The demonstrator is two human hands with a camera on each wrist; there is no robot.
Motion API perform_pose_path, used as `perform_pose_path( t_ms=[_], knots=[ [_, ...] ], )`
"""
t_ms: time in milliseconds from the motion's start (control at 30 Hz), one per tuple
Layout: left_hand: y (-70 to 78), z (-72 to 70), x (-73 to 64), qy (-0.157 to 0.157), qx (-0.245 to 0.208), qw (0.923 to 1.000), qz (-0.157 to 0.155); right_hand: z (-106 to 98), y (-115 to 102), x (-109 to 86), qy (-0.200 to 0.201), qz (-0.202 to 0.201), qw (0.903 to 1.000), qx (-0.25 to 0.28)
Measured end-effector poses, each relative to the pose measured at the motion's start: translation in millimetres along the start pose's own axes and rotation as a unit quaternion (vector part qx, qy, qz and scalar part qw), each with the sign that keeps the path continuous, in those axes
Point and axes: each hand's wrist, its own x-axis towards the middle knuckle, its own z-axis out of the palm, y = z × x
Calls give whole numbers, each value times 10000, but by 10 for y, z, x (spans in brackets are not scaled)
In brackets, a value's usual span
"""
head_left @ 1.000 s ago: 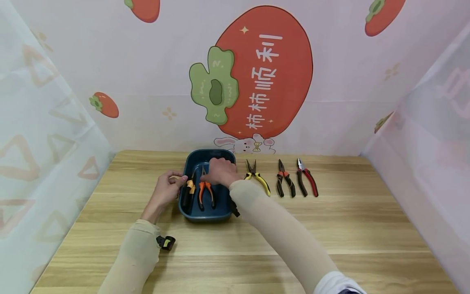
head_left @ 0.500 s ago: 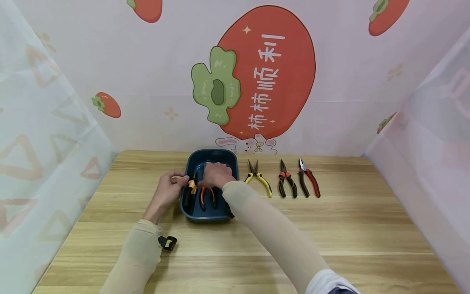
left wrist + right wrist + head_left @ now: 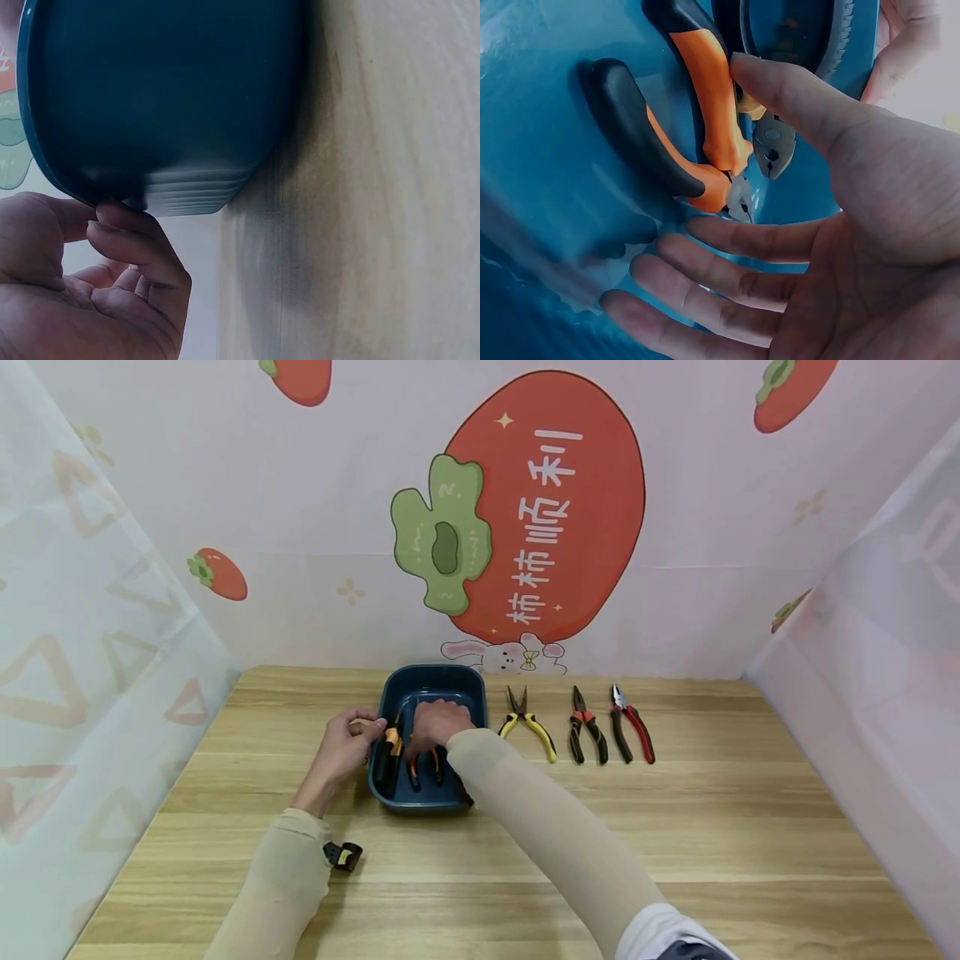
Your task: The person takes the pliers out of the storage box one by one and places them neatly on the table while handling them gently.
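Note:
My left hand (image 3: 345, 752) pinches the left rim of a dark blue plastic bin (image 3: 431, 807) between thumb and fingers. In the left wrist view the fingertips (image 3: 124, 217) sit on the bin's edge. My right hand (image 3: 441, 723) is inside the bin, palm down, over a pair of orange-and-black pliers (image 3: 714, 105). In the right wrist view its thumb touches one orange handle, while the other fingers extend loosely beside the jaws, apart from the handles. A second pair of pliers (image 3: 387, 760), with black and yellow-orange handles, lies along the bin's left side.
Right of the bin, in a row on the wooden table (image 3: 540, 852), lie yellow-handled pliers (image 3: 542, 741), black-and-orange pliers (image 3: 574, 743) and red-and-black pliers (image 3: 640, 735). A printed cloth wall (image 3: 315, 610) stands behind the table's far edge.
My right hand has moved left and a little toward me, now covering the jaws and upper handles of the orange-and-black pliers. The left hand keeps its hold on the bin's rim.

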Motion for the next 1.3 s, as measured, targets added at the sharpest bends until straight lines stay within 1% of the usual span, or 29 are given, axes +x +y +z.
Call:
perform_pose_path(
  t_ms=[167, 433, 600, 767, 933, 1067, 1300],
  knots=[
    [-5, 6, -3, 2, -52, 10000, -28, 4, 2, 2, -67, -6, 10000, 56],
    [4, 4, -7, -3, 44, 10000, -19, -15, 25, 13, -181, -63, 9997, 163],
    [11, 3, -8, 17, 40, 10000, -39, -32, 43, 22, -240, 49, 9992, 327],
    [12, 2, -9, 35, 72, 10000, -33, -33, 50, 20, -154, 189, 9989, 397],
    [8, 3, -10, 21, 34, 10000, -39, -26, 52, 13, -163, 206, 9989, 392],
    [4, 4, -8, 14, -12, 10000, -42, -22, 59, 11, -188, 192, 9990, 367],
    [14, 0, -10, 20, 27, 10000, -50, -31, 75, 17, -144, 50, 9993, 352]
  ],
)
